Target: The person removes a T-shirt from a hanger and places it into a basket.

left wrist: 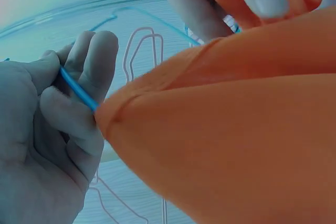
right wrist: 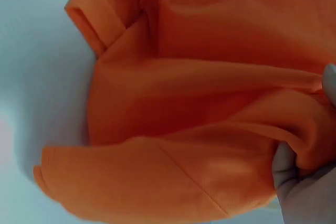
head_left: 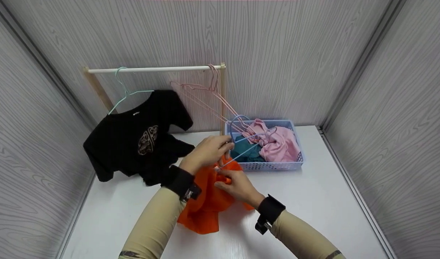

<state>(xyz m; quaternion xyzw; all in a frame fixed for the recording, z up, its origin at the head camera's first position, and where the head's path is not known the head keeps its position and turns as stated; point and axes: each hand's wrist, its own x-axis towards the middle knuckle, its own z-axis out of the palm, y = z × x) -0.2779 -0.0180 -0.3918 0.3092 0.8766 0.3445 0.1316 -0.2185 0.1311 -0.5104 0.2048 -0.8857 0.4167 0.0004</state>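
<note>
An orange short-sleeved garment (head_left: 202, 207) hangs bunched below both hands, its lower part over the white table. With thumb and fingers my left hand (head_left: 208, 151) pinches a thin blue hanger (left wrist: 79, 88), whose wire enters the orange cloth in the left wrist view. My right hand (head_left: 241, 185) grips gathered cloth near the hanger's lower wire. In the right wrist view, fingers (right wrist: 285, 169) curl into a fold of the garment, and a sleeve (right wrist: 100, 17) hangs free. Cloth hides part of the hanger.
A blue basket (head_left: 266, 166) behind the hands holds pink cloth (head_left: 283, 144) and teal cloth (head_left: 243, 151). On the rack's white rod (head_left: 162, 68) hang pink hangers (head_left: 198, 87) and a black T-shirt (head_left: 133, 144) on a mint hanger (head_left: 125, 94). Panel walls enclose the table.
</note>
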